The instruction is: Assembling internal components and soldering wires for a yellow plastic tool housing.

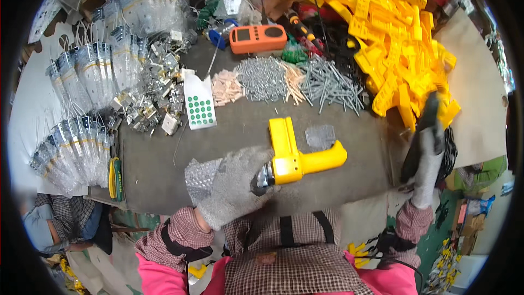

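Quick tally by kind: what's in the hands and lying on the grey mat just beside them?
Yellow plastic bracket, in left hand: 1
Dark tool, in right hand: 1
Bubble-wrap piece: 1
Small clear bag: 1
Card with green dots: 1
Total: 5

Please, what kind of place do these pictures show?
Probably a small assembly or packing workbench for hardware. The heap of yellow plastic parts, sorted piles of screws and rows of bagged metal brackets point to that. The left hand, gloved, holds one yellow plastic part over the table.
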{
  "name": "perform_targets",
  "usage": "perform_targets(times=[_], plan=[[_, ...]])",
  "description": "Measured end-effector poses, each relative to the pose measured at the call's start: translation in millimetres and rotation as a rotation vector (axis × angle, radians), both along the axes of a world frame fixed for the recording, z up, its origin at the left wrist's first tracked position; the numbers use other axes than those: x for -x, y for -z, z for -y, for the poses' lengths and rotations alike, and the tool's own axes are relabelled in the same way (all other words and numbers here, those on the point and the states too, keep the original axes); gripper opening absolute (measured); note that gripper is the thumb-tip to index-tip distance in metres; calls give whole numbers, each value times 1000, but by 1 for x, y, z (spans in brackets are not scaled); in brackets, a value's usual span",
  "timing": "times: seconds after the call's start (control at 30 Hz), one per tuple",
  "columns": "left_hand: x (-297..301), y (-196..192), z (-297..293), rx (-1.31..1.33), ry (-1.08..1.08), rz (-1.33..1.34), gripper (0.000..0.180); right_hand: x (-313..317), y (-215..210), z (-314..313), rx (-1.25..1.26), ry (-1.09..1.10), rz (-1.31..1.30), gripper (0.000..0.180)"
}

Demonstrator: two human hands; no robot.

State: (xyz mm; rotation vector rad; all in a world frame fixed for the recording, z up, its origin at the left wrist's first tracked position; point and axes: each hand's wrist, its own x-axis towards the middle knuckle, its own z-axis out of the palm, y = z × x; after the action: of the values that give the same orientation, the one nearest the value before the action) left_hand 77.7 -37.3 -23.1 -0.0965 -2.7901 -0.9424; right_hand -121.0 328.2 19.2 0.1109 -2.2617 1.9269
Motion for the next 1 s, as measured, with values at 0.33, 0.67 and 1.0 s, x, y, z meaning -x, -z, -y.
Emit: perform_targets(times=[0.33,0.67,1.0], plan=[[0,16,-2,-2,-12,-70,72,-18,55,122,1531,-467,223,38],[3,2,-1,16,-17,59,68,-22,58,127,1559,-426,264,30],[9,-1,3,-101,-29,145,60,-20,55,137,1680,-521,289,30]])
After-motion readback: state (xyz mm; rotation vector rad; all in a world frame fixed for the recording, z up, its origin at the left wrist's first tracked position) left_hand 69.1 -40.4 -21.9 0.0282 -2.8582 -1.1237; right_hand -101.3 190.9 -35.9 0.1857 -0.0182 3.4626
